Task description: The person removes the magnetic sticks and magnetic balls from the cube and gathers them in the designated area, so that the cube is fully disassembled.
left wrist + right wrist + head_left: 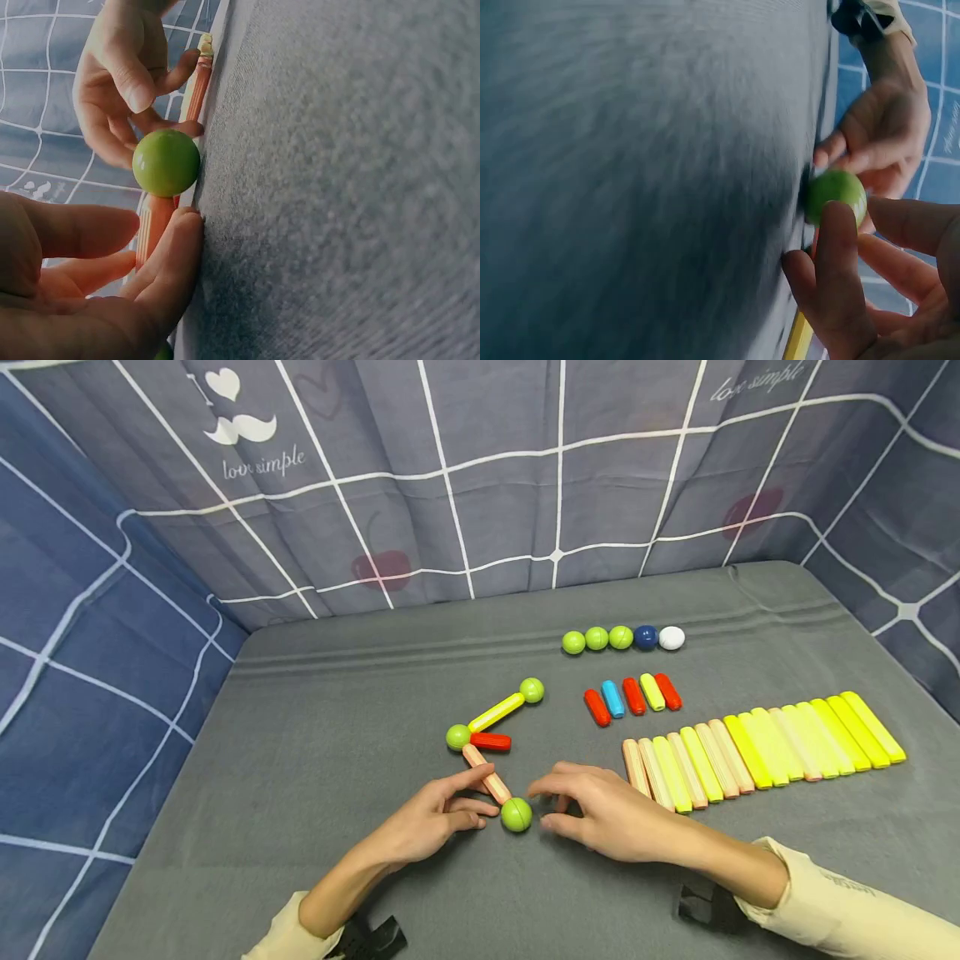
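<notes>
An orange ribbed stick [486, 772] joins a green ball [516, 815] at its near end to another green ball [459, 737]. From that far ball also extend a red short stick [491, 742] and a yellow stick [497, 712], which ends in a third green ball [532, 690]. My left hand [431, 814] is beside the orange stick, its index fingertip at the stick and its thumb apart from it. My right hand [611, 814] hovers just right of the near ball, fingers loosely bent around nothing. In the right wrist view, its fingers partly cover the ball [836, 193].
A long row of yellow and orange sticks [765, 747] lies at the right. Behind it are several short sticks [633, 696] in red, blue and yellow. Farther back sit green balls [597, 638], a dark blue ball [645, 637] and a white ball [671, 638]. Checked curtains enclose the grey table.
</notes>
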The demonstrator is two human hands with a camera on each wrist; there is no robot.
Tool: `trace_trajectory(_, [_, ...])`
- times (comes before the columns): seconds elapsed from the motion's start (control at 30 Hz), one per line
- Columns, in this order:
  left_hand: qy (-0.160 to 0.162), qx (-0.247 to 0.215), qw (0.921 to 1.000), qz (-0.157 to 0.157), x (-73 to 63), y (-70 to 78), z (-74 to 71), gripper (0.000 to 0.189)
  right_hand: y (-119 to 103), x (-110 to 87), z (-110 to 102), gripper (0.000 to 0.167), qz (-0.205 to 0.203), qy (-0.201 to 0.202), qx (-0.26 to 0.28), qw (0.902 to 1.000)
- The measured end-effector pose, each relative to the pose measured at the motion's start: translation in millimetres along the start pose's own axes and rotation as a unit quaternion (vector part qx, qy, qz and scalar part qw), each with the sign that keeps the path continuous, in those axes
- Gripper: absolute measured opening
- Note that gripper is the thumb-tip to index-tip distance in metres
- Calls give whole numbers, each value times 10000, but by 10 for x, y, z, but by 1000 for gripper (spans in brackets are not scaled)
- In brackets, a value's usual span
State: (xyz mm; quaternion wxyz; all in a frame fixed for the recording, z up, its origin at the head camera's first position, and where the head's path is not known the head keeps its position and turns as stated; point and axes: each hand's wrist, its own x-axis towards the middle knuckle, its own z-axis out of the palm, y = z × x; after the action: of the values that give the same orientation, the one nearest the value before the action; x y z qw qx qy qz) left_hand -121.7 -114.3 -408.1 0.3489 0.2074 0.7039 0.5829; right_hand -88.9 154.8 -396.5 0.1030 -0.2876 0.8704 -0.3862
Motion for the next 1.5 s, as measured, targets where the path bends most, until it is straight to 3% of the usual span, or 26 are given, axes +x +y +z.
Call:
trace_trajectory(0.3, [264, 153, 9995, -114, 48, 10, -62, 69, -38, 166, 144, 21, -166, -60, -263, 9995])
trace_trajectory(0.47, [799, 837, 9932, -123, 66, 9, -93, 68, -55, 204, 194, 12, -274, -147, -278, 9991])
trace_trajectory(0.67, [1580, 1793, 9710, -58, 53, 12, -98, 57, -84, 220, 189, 11, -356, -306, -311, 9984])
trace_trajectory(0.77, [1586, 2177, 9630, -9, 52, 38, -113, 54, -88, 199, 156, 14, -321, -365, -315, 9983])
trace_trajectory(1.0, [1833, 3396, 9223, 216, -7, 79, -196, 39, -63, 140, 57, 22, -144, -301, -543, 9980])
trace_trajectory(1.07, [1886, 3460, 9188, 239, -38, 81, -211, 37, -44, 132, 15, 23, -52, -216, -671, 9975])
trace_trajectory(1.17, [1817, 3361, 9237, 284, -85, 84, -224, 38, -11, 125, -43, 24, 26, -66, -908, 9958])
trace_trajectory(1.37, [1499, 2814, 9472, 346, -122, 48, -232, 40, 50, 135, -91, 26, -33, 95, -1088, 9940])
trace_trajectory(1.5, [1423, 2653, 9530, 349, -100, 10, -258, 48, 76, 154, -92, 28, -112, 50, -1119, 9936])
